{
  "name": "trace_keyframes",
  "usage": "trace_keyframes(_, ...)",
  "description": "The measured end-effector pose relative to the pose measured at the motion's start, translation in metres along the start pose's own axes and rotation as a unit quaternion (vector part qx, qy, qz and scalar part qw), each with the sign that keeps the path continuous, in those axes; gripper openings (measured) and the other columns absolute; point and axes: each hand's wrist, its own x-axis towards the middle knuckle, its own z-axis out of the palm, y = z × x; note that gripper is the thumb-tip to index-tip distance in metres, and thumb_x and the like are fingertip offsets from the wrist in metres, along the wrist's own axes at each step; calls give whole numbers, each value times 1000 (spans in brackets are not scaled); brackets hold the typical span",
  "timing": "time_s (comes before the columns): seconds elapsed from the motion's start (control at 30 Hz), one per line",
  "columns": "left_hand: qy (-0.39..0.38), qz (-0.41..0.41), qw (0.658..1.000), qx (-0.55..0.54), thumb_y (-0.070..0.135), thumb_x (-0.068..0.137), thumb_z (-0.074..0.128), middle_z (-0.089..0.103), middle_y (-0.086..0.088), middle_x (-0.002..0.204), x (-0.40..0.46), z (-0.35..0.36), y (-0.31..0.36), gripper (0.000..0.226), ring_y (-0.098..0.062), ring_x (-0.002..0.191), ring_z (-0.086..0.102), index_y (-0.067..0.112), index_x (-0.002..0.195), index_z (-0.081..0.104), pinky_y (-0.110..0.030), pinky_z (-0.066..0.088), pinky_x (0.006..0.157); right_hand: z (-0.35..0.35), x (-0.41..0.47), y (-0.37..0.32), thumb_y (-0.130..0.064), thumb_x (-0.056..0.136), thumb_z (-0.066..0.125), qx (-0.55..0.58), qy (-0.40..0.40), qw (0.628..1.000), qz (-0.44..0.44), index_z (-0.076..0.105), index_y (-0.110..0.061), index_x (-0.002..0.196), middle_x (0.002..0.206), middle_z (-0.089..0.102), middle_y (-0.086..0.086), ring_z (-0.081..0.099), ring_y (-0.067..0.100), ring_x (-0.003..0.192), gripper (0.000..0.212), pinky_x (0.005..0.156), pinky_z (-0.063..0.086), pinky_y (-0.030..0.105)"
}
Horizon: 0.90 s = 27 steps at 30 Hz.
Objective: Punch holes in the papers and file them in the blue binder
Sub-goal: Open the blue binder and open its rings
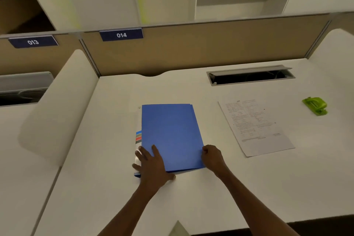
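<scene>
The blue binder (171, 136) lies closed, centre of the desk (191, 197); the left hand (151, 165) presses flat to steady its spine corner, the right hand (211, 156) pinches the near right cover edge, seemingly to open it; papers (256, 128) and green punch (315, 105) wait far right

Closed blue binder (172, 134) lies flat; printed papers (254, 126) rightward.

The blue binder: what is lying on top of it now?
On the closed blue binder the left hand lies flat near the spine, and the right hand grips its right edge. No paper lies on it. The closed cover hides the inside.
</scene>
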Motion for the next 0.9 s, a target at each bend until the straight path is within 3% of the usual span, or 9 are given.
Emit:
trace_keyframes(0.1, 39, 23, 998, 39, 62, 72, 67, -5, -31, 152, -1, -5, -7, 111, -51, 140, 1, 9, 147, 5, -65, 23, 107, 3, -1, -1, 6, 75, 40, 14, 21, 999, 32, 55, 16, 80, 82, 49, 33, 41, 41, 72, 19, 74, 50, 48)
trace_keyframes(0.13, 46, 32, 997, 54, 61, 74, 65, -1, -31, 152, -1, -5, -10, 105, -50, 139, 5, 9, 146, 9, -64, 27, 106, 3, -2, -2, 6, 76, 40, 11, 19, 999, 38, 54, 17, 82, 81, 47, 32, 42, 35, 70, 19, 77, 17, 28)
trace_keyframes(0.17, 51, 41, 996, 64, 60, 76, 62, 3, -30, 151, -1, -7, -12, 100, -49, 138, 8, 8, 146, 12, -63, 30, 105, 2, -4, -5, 5, 76, 40, 8, 17, 999, 44, 53, 16, 80, 78, 47, 29, 42, 33, 70, 17, 61, 36, 34)
trace_keyframes(0.23, 55, 54, 995, 68, 61, 78, 59, 9, -28, 151, -2, -8, -15, 95, -48, 137, 13, 8, 144, 17, -61, 34, 104, 1, -3, -9, 5, 79, 42, 9, 15, 998, 52, 56, 17, 84, 82, 53, 29, 50, 43, 76, 19, 65, 47, 42)
trace_keyframes(0.43, 31, 89, 995, -6, 67, 77, 53, 10, -18, 154, 3, -10, -34, 96, -41, 141, 13, 11, 145, 16, -56, 34, 108, -9, 0, -10, 2, 83, 44, 40, -3, 995, 94, 45, -2, 66, 68, 47, 12, 39, 20, 60, 18, 53, 29, 28)
trace_keyframes(0.53, 51, 113, 986, -115, 66, 79, 52, 21, -11, 154, 2, -12, -55, 87, -31, 137, 30, 15, 144, 23, -44, 42, 106, -14, 3, -8, 0, 82, 51, 87, -29, 991, 98, 56, -5, 77, 80, 56, 14, 51, 23, 71, 8, 66, 49, 37)
trace_keyframes(0.6, 78, 116, 969, -206, 61, 81, 57, 34, -4, 151, -1, -14, -70, 81, -26, 130, 44, 17, 144, 32, -36, 45, 102, -13, 5, -9, -6, 87, 50, 98, -35, 988, 110, 61, -4, 89, 93, 63, 17, 59, 27, 83, 12, 81, 53, 40)
trace_keyframes(0.77, 165, 108, 884, -423, 47, 76, 69, 66, 14, 106, -18, -19, -93, 55, 4, 83, 62, 19, 123, 61, 0, 44, 62, 0, 4, -24, -11, 91, 49, -66, -24, 993, 92, 60, 3, 102, 101, 65, 15, 64, 31, 96, 21, 76, 48, 32)
trace_keyframes(0.9, 219, 32, 830, -513, 54, 72, 65, 70, 16, 94, -28, -12, -102, 57, 4, 85, 65, 12, 109, 71, -4, 49, 68, 13, -1, -29, -9, 85, 52, -149, -25, 988, 29, 40, -9, 65, 74, 48, 9, 48, 26, 79, 23, 64, 34, 26)
